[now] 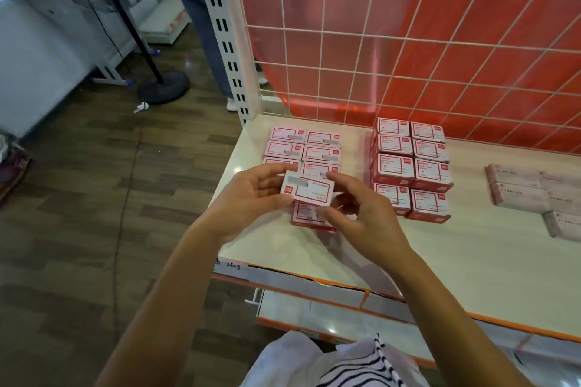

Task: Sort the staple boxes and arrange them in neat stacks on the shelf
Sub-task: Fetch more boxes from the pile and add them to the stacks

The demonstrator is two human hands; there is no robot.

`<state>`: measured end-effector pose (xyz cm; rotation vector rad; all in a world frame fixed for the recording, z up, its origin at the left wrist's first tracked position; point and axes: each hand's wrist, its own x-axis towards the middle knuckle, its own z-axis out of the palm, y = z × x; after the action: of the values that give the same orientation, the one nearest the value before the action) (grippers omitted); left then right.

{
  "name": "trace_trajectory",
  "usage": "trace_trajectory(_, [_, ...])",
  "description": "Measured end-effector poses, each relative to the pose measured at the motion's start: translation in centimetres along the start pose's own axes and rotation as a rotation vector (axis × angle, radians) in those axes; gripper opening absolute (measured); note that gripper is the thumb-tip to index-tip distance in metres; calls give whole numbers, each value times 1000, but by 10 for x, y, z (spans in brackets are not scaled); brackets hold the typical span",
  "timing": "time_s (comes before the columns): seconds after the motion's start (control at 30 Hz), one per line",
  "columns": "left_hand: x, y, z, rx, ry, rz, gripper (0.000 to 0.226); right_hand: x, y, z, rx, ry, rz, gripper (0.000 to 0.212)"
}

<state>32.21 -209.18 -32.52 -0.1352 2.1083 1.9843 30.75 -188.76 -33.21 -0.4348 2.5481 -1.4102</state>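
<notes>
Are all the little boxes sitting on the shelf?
No, the left hand and right hand hold one staple box up above the shelf.

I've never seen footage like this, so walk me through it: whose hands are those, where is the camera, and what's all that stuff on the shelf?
There is no machine here. A person wears a single camera on the head, and it looks down at their own bare hands. The left hand and the right hand hold one small red-and-white box by its ends, just above the shelf. On the shelf, low stacks of similar boxes sit on the left, with tall stacks beside them and pale packs further right. A wire grid backs the shelf.
</notes>
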Motion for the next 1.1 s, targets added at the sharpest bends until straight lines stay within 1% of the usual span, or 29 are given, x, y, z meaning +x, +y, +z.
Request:
trace_trajectory(0.07, [0, 0, 3, -12, -3, 14, 45, 0, 0, 0, 73, 10, 18, 54])
trace_trajectory(0.17, [0, 0, 6, 15, 16, 31, 44, 0, 2, 2, 150, 69, -9, 40])
trace_trajectory(0.27, [1, 0, 7, 24, 14, 2, 41, 0, 2, 3, 189, 156, -31, 35])
trace_trajectory(0.33, [0, 1, 8, 22, -3, -20, 42, 1, 1, 4, 203, 185, -27, 31])
trace_trajectory(0.4, [0, 1, 9, 12, -13, -22, 43, 1, 3, 5, 234, 184, -24, 29])
trace_trajectory(0.5, [-1, 2, 11, 20, -24, -28, 28, 2, 7, 6, 295, 181, 4, 26])
trace_trajectory(0.63, [-2, 4, 14, 62, -71, -88, 36, 8, 2, 3, 390, 175, 66, 30])
trace_trajectory(0.73, [-4, 5, 18, 54, -93, -100, 37, 13, -3, 0, 418, 135, 65, 27])
trace_trajectory(0.8, [-4, 6, 22, 36, -90, -97, 35, 16, -8, -1, 417, 105, 59, 26])
trace_trajectory(0.83, [-4, 6, 24, 35, -78, -94, 30, 17, -10, -1, 398, 90, 54, 26])
trace_trajectory(0.87, [-3, 6, 25, 41, -64, -90, 24, 18, -11, 0, 365, 75, 49, 26])
trace_trajectory(0.9, [-2, 6, 26, 51, -52, -86, 24, 19, -12, 1, 327, 59, 44, 28])
trace_trajectory(1.0, [-1, 5, 26, 59, -14, -72, 36, 18, -13, 3, 232, 21, 9, 39])
trace_trajectory(1.03, [-1, 5, 26, 47, 6, -69, 42, 17, -12, 4, 197, 14, -9, 45])
trace_trajectory(1.1, [-2, 4, 25, -11, 46, -62, 55, 14, -11, 6, 111, -12, -15, 64])
